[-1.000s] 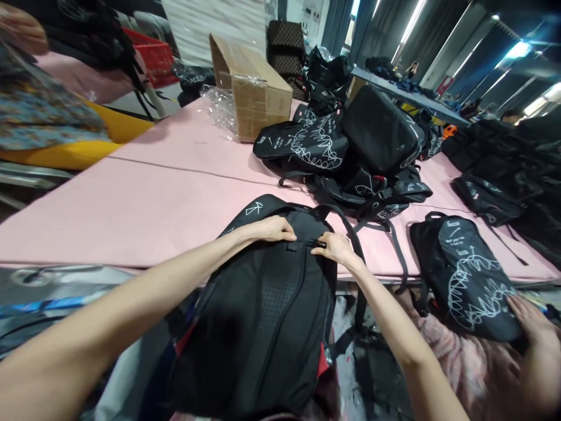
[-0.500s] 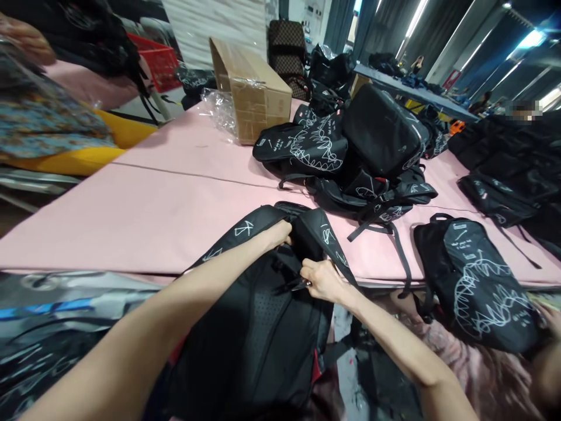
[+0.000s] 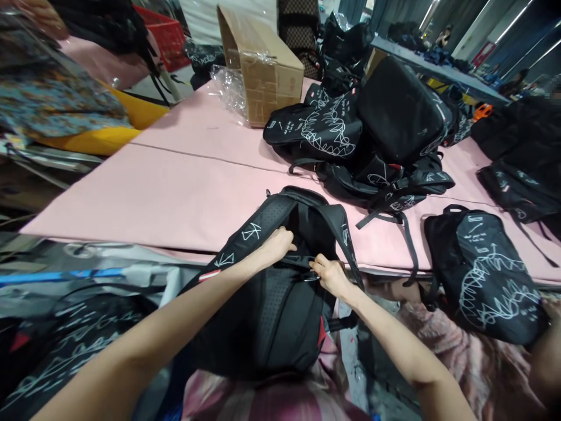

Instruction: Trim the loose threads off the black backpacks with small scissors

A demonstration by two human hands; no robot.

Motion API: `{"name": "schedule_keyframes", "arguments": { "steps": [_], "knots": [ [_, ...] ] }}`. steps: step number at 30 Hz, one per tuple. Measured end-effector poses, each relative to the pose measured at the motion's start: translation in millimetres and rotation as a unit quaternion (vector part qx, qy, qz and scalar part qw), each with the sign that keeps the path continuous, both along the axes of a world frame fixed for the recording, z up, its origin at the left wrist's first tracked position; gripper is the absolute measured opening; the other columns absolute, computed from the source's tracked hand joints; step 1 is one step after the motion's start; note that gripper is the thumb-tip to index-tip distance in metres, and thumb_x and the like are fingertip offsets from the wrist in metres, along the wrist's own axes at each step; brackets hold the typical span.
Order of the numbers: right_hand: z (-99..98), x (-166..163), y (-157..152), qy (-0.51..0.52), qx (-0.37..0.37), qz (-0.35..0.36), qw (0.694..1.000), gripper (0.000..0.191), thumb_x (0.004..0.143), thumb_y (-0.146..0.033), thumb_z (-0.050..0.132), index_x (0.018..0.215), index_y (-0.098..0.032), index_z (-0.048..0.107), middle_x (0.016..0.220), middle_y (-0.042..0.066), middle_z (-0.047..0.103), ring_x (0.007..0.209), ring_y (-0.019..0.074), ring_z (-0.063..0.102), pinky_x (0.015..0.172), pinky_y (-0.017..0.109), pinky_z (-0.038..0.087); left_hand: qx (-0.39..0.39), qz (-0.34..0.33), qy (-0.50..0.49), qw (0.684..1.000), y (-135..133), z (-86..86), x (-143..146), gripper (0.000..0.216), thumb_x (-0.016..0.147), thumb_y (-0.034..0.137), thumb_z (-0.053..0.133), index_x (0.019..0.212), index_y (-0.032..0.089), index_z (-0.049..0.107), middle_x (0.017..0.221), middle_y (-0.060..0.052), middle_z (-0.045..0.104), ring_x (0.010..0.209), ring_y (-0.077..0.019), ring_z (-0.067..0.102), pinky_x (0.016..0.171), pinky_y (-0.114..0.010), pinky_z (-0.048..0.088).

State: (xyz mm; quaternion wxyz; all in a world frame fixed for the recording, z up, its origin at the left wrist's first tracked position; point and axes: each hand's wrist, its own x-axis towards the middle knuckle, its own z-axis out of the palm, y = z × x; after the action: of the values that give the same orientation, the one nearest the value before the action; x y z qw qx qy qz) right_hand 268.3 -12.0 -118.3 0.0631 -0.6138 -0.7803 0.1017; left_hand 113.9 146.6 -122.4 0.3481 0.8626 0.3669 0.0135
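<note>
A black backpack (image 3: 245, 327) leans against the table's near edge, its padded back panel facing me and its top opening gaping. White scribbled marks show on its shoulder straps. My left hand (image 3: 279, 245) is closed on the left part of the opening's rim. At the right part of that rim, my right hand (image 3: 331, 275) is closed, fingers pinching the fabric edge. A small pair of dark metal scissors (image 3: 312, 279) pokes out from under the right fingers; most of it is hidden by the hand. The inside of the bag is dark.
Several black backpacks (image 3: 328, 126) are heaped on the pink table (image 3: 175, 193), near a cardboard box (image 3: 272, 76) with clear plastic. At right, another person's hand (image 3: 553, 310) touches a scribbled backpack (image 3: 499, 280). More bags (image 3: 79, 333) lie low at left.
The backpack's opening is spread wider and its dark inside shows more. My right hand has shifted slightly right and up, and the scissors' blades are less visible. The view has turned a little.
</note>
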Motion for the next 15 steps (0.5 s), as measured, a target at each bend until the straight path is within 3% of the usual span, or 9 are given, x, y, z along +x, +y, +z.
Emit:
{"name": "schedule_keyframes", "arguments": {
  "steps": [4,10,13,15],
  "knots": [
    [9.6,0.2,7.3,-0.049,-0.002,0.013,0.999,0.023,0.090,-0.015,0.040,0.100,-0.016,0.060,0.091,0.005,0.056,0.065,0.0127,0.057,0.053,0.023,0.038,0.031,0.007,0.052,0.998,-1.1,1.0,13.7,0.025,0.061,0.019,0.065,0.044,0.016,0.047,0.055,-0.010,0.058,0.069,-0.0260,0.060,0.063,-0.031,0.039],
    [30.6,10.9,27.2,-0.064,-0.021,0.017,0.998,0.023,0.087,-0.017,0.047,0.105,-0.021,0.059,0.096,0.004,0.058,0.068,0.0147,0.060,0.054,0.024,0.039,0.031,0.049,0.073,0.996,-5.5,2.2,11.0,0.016,0.069,0.011,0.047,0.054,0.013,0.055,0.056,-0.006,0.056,0.061,-0.0182,0.056,0.056,-0.026,0.035],
    [43.7,20.4,36.6,-0.030,-0.002,-0.042,0.999,0.043,0.084,-0.039,0.055,0.123,-0.020,0.048,0.102,0.008,0.058,0.080,0.0201,0.062,0.064,0.027,0.044,0.016,0.044,0.068,0.997,-3.3,4.7,7.2,0.017,0.069,0.010,0.045,0.057,0.011,0.057,0.056,-0.003,0.054,0.057,-0.0148,0.053,0.053,-0.024,0.033],
    [51.4,24.5,41.9,-0.016,0.024,-0.089,0.996,0.054,0.083,-0.044,0.056,0.127,-0.015,0.042,0.106,0.012,0.058,0.086,0.0234,0.061,0.070,0.031,0.045,0.010,0.044,0.069,0.997,-1.7,8.1,7.5,0.016,0.069,0.010,0.045,0.060,0.011,0.058,0.055,-0.003,0.053,0.057,-0.0141,0.052,0.053,-0.023,0.033]
  ]
}}
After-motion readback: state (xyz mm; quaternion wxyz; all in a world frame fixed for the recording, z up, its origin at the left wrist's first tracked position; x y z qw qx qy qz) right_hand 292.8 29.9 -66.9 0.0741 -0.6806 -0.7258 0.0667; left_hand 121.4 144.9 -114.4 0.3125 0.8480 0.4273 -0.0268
